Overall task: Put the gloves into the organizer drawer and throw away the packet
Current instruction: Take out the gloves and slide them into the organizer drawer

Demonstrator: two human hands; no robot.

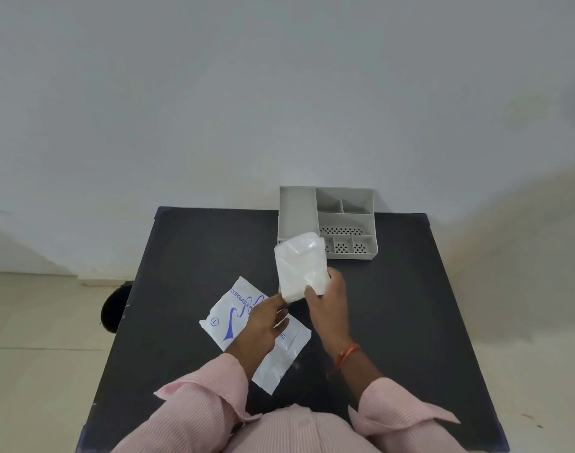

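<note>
White wall, pale tile floor, dark table (pixel 188 256) in front of a person in pink sleeves. Grey organizer (pixel 328 220) sits at the table's far edge, compartments open on top, some with perforated floors. Gloves (pixel 300 266), a folded translucent white wad, are held up just in front of the organizer's near-left corner, overlapping it in view. Right hand (pixel 328 299) closed around the wad's lower right edge, thumb on its face. Left hand (pixel 263 322) pinches its lower left corner. Packet (pixel 227 308), white with blue print, lies flat on the table nearer the person than the organizer, partly under the left hand. Dark round object (pixel 114 305) on the floor left of the table.
</note>
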